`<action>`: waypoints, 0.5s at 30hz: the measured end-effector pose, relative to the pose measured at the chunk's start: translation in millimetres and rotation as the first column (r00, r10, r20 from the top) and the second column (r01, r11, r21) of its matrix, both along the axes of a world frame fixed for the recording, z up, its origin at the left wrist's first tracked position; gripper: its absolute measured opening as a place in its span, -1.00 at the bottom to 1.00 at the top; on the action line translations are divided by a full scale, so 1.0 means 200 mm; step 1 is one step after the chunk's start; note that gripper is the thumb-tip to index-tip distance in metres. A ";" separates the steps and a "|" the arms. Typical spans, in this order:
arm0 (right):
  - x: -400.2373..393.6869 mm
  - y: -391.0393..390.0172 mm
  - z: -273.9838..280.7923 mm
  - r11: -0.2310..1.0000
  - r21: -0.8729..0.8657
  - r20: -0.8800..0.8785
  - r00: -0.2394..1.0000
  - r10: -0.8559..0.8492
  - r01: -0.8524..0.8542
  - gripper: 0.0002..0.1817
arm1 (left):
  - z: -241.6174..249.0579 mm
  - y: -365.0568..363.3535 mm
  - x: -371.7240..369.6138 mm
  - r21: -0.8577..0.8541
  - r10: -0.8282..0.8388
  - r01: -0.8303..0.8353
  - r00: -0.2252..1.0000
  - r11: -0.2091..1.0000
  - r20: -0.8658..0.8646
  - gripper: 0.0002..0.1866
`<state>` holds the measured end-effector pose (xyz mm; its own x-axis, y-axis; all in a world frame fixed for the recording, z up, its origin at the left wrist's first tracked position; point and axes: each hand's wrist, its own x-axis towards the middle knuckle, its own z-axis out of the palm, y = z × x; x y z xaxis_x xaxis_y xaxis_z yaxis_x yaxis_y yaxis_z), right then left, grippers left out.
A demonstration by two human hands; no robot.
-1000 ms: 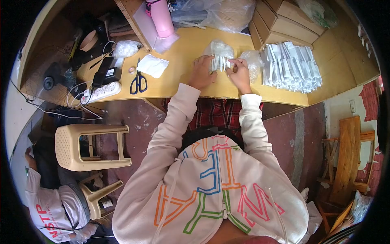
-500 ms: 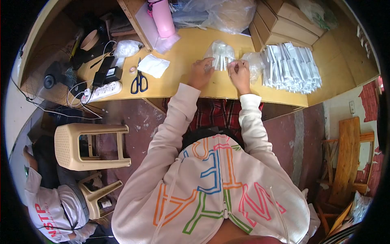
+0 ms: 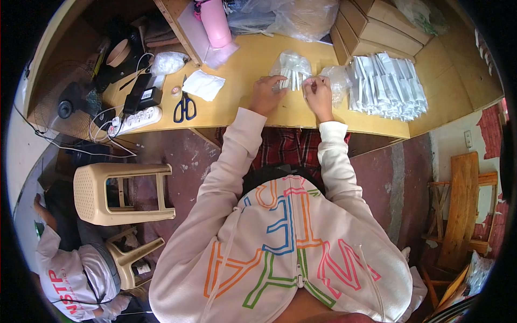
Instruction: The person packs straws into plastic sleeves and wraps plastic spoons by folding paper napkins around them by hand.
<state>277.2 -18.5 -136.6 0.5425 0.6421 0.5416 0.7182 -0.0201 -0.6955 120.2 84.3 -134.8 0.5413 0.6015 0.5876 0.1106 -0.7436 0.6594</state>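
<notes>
On the desk in front of me lies a clear plastic bag (image 3: 291, 60) with several thin white sticks (image 3: 292, 79) fanned out at its near end. My left hand (image 3: 267, 96) is closed at the bag's left edge, fingertips against the plastic and the leftmost sticks. To the right of the sticks, my right hand (image 3: 319, 97) is closed in a pinch; what its fingertips hold is too small to make out. Just beyond that hand is a crumpled clear plastic bag (image 3: 339, 85). Farther right lies a pile of white wrapped packets (image 3: 386, 89).
Dark-handled scissors (image 3: 185, 107), a white paper (image 3: 203, 85) and a power strip (image 3: 137, 121) lie to the left. A pink bottle (image 3: 215, 24) and cardboard boxes (image 3: 377, 29) stand at the back. A plastic stool (image 3: 89, 194) and another person (image 3: 75, 274) are at lower left.
My right hand has shifted slightly right, away from the sticks, its fingers still pinched. My left hand stays at the bag's left edge, and the sticks show a little more openly.
</notes>
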 end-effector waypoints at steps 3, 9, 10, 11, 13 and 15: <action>0.00 0.00 0.01 1.000 -0.026 -0.018 1.000 0.008 -0.009 -0.82 | -0.02 0.01 0.00 -0.006 0.018 -0.018 0.999 1.000 -0.028 -0.65; -0.04 -0.02 0.04 0.996 -0.091 0.031 0.999 -0.020 0.023 -0.73 | 0.00 0.00 0.01 -0.011 0.053 -0.054 0.997 0.998 -0.052 -0.60; -0.03 -0.02 0.04 0.995 -0.098 0.052 0.998 -0.019 0.024 -0.72 | -0.01 0.00 0.01 0.000 0.060 -0.060 0.996 0.998 -0.061 -0.58; -0.03 -0.02 0.04 0.995 -0.103 0.061 0.998 -0.004 0.010 -0.71 | -0.01 0.00 0.01 0.011 0.067 -0.066 0.995 0.998 -0.069 -0.57; -0.03 -0.02 0.04 0.993 -0.115 0.080 0.996 0.029 -0.019 -0.71 | -0.01 -0.01 0.01 0.028 0.088 -0.086 0.995 0.996 -0.056 -0.58; -0.04 -0.03 0.06 0.991 -0.127 0.089 0.995 0.052 -0.041 -0.69 | -0.01 0.00 0.01 0.046 0.107 -0.105 0.993 0.993 -0.059 -0.58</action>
<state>268.6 -25.3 -124.1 0.4622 0.7311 0.5019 0.7812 -0.0678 -0.6206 122.9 83.7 -136.5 0.5113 0.6323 0.5821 0.2292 -0.7531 0.6167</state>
